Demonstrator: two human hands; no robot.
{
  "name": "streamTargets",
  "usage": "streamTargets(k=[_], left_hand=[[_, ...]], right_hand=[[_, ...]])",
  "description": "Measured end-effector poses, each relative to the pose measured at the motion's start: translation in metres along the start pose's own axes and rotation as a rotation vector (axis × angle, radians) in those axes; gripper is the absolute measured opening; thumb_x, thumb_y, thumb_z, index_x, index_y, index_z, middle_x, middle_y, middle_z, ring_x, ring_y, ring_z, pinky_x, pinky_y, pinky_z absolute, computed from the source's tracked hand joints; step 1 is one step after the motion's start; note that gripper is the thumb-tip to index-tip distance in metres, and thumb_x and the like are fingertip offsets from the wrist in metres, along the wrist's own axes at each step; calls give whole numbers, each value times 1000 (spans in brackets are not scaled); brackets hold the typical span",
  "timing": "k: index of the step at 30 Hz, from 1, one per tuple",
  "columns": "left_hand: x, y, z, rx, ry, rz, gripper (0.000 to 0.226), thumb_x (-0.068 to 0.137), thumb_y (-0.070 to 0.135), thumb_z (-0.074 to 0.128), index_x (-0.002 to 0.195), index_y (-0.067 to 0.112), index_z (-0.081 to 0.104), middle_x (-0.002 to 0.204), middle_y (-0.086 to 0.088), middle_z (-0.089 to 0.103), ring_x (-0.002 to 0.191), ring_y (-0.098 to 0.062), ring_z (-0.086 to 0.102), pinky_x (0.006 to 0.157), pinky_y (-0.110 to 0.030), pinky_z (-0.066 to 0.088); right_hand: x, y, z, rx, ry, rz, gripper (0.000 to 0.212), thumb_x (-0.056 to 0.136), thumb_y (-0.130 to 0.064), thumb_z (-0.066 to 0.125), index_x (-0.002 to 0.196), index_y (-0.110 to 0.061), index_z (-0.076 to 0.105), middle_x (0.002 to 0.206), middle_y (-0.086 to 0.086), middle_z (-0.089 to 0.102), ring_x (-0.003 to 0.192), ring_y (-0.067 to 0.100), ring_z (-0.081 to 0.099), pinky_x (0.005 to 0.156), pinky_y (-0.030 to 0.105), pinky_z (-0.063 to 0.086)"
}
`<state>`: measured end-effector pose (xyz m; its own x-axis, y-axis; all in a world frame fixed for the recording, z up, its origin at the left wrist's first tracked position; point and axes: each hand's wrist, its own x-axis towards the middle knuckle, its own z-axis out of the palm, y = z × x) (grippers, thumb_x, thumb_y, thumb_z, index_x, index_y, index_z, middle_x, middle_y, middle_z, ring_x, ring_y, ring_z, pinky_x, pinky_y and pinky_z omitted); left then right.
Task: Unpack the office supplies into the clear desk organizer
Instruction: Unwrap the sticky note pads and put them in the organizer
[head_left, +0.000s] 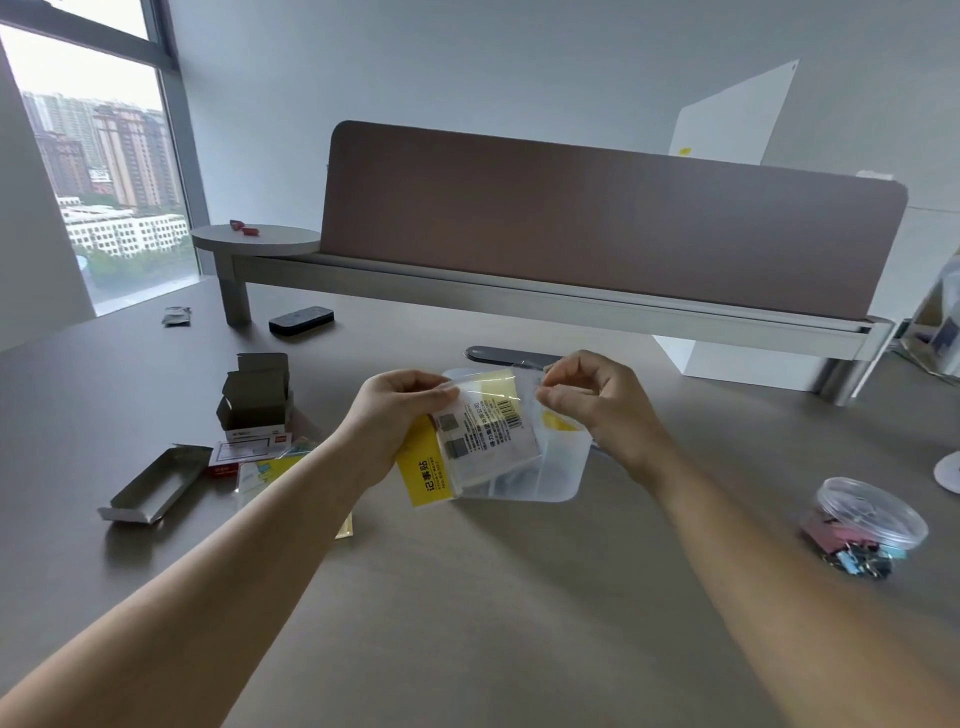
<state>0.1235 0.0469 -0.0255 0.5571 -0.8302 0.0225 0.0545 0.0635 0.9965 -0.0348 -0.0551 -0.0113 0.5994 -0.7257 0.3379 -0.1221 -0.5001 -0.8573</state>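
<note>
Both hands' fingers (447, 393) pinch sticky-note packet (483, 441).

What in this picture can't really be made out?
- Organizer contents: head view, hidden by the packet and both hands.
- Packet label text: too small to read.
- Clear object at the right: cut off by the frame edge.
- Red items on the round shelf: too small to identify.
</note>
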Motion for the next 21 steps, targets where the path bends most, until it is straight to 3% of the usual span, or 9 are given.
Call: streamTargets(k=[4,10,12,14,17,19,21], left_hand=[[-3,-1,6,-52,-51,-10,8,82,2,58,79,8,61,73,-7,62,46,-7,63,46,-21,54],[-6,1,11,-152,-68,27,12,82,-1,56,78,8,62,72,-7,61,46,-8,62,45,-21,54],[-7,2,12,-184,-61,51,12,81,-1,56,76,8,62,71,-8,60,47,-9,62,45,-21,54],[-7,4,13,-201,-58,76,13,81,-1,56,75,9,62,73,-8,60,48,-9,63,46,-21,54],[-8,7,13,-192,-39,109,11,81,0,57,76,9,61,75,-7,60,48,-7,63,46,-19,53],[-8,9,14,-179,-25,111,10,82,2,57,78,10,61,76,-7,60,49,-8,63,45,-19,53],[-8,9,15,-194,-31,82,5,83,6,56,85,9,59,78,-7,59,51,-9,63,44,-18,52]], right_hand=[[-5,3,-2,-77,-65,55,15,82,-18,63,78,-31,57,104,4,57,102,19,54,88,31,44],[-10,-4,-9,-79,-210,130,6,83,-17,62,81,-21,58,81,-6,60,77,3,53,55,1,39],[-9,-6,-11,-58,-233,125,8,83,-16,62,90,-13,61,88,1,63,78,6,55,62,3,41],[-9,-8,-13,-37,-259,120,17,82,-15,62,98,-8,62,93,5,63,79,9,55,71,14,43],[-8,-13,-15,-19,-293,121,19,81,-10,63,99,-9,62,88,4,62,73,11,55,63,14,46],[-8,-17,-15,28,-254,114,11,79,-3,64,87,-10,61,79,3,61,63,9,55,53,11,46],[-6,-18,-16,67,-174,95,17,78,2,64,73,-14,58,71,3,61,52,3,55,48,11,46]])
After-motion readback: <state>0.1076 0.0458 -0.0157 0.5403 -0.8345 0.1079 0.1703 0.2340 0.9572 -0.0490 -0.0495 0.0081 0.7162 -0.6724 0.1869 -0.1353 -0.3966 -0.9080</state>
